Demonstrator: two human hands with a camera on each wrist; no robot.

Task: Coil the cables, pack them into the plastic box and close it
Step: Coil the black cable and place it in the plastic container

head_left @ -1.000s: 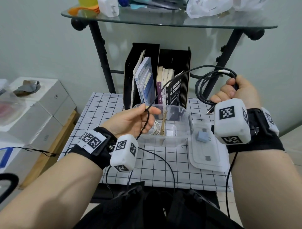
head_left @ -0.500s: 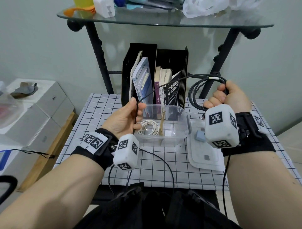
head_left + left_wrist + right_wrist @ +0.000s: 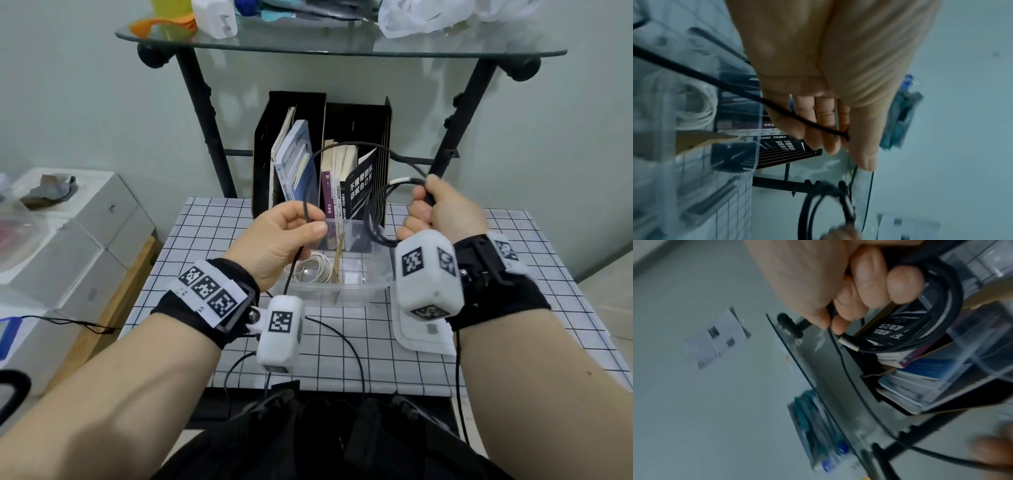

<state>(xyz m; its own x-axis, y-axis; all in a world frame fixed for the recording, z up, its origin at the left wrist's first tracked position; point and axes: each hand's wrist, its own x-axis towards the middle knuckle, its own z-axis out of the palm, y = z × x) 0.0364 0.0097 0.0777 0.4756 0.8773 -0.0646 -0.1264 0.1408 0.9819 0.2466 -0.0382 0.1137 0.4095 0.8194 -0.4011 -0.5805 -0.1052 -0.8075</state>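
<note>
A black cable [image 3: 359, 143] arcs between my two hands above the table. My right hand [image 3: 428, 205] grips several coiled loops [image 3: 373, 219] of it in a fist; in the right wrist view the fingers [image 3: 859, 288] curl round the coil [image 3: 941, 321]. My left hand [image 3: 310, 222] pinches the loose strand between thumb and fingers [image 3: 828, 126], and the cable's tail [image 3: 694, 74] hangs down past the table's front edge. Below the hands stands the clear plastic box [image 3: 342, 294], open, with a coiled white cable [image 3: 313, 269] inside. Its lid [image 3: 421, 339] lies to the right.
A black file holder with books [image 3: 322, 161] stands right behind the box. A glass shelf [image 3: 342, 48] on black legs spans overhead with clutter on it. White cartons [image 3: 78, 219] sit to the left of the checked tabletop [image 3: 205, 240].
My hands have come closer together over the box. The strand between them has gone from a taut line to a raised arc. The right hand with its coil has dropped lower.
</note>
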